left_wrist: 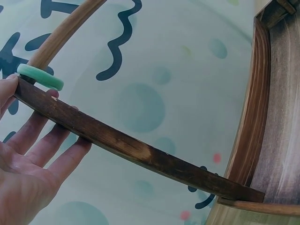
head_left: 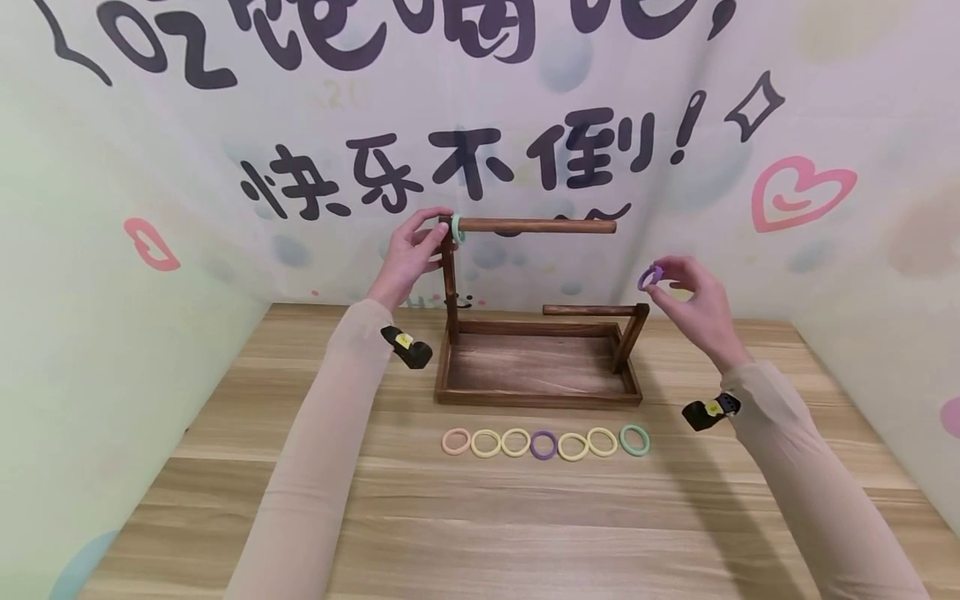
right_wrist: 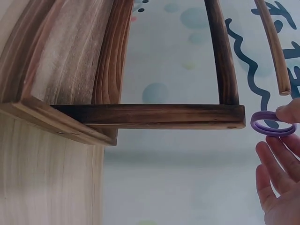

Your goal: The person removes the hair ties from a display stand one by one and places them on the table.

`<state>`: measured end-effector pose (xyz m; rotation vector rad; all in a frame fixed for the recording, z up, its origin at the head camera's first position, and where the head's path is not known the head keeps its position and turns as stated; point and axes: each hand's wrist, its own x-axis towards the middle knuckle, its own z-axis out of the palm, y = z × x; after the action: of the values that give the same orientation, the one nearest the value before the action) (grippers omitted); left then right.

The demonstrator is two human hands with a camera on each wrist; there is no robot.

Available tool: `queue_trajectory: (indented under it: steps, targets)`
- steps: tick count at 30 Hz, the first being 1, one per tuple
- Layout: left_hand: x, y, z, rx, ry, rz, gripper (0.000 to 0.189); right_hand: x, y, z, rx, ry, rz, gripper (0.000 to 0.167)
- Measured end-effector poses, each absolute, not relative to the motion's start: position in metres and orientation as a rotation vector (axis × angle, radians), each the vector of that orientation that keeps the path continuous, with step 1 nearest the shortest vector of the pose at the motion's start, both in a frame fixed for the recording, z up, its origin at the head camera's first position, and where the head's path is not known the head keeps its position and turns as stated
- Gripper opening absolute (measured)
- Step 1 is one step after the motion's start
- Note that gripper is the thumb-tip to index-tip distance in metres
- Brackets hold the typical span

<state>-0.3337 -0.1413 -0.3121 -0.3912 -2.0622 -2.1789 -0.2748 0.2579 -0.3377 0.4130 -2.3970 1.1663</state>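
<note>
A dark wooden rack [head_left: 540, 398] with a tray base carries a long upper rod [head_left: 540, 226] on its tall left post [left_wrist: 117, 140] and a shorter rod [head_left: 585, 310] on its low right post [right_wrist: 178, 116]. My left hand [head_left: 411, 254] grips the top of the tall post, thumb on one side and fingers behind. Right by that thumb, a mint green ring [left_wrist: 41, 77] encircles the upper rod at its post end. My right hand [head_left: 697, 304] pinches a purple ring [right_wrist: 265, 123] between thumb and fingers, in the air just right of the low post's top.
On the wood-grain table [head_left: 480, 525], a row of several rings lies before the rack: a pink ring [head_left: 456, 442] at the left, yellow ones, a purple ring [head_left: 543, 445] mid-row and a green ring [head_left: 634, 440] at the right. A printed cloth wall [head_left: 420, 100] rises behind.
</note>
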Motion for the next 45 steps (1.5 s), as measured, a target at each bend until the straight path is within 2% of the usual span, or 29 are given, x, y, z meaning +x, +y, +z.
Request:
queue_trajectory:
  steps: [14, 24, 32, 45]
  targets:
    - [-0.332, -0.142, -0.313, -0.398, -2.072, -2.172, 0.027, -0.261, 0.272, -0.347, 0.455, -2.401, 1.152, 0.033]
    - [-0.333, -0.143, -0.314, -0.388, -2.076, -2.171, 0.027, -0.229, 0.266, -0.346, 0.489, -2.330, 1.198, 0.029]
    - [-0.334, -0.143, -0.313, -0.384, -2.082, -2.171, 0.027, -0.238, 0.292, -0.376, 0.483, -2.320, 1.242, 0.034]
    - [-0.335, -0.143, -0.312, -0.386, -2.073, -2.191, 0.027, -0.228, 0.313, -0.405, 0.445, -2.455, 1.158, 0.035]
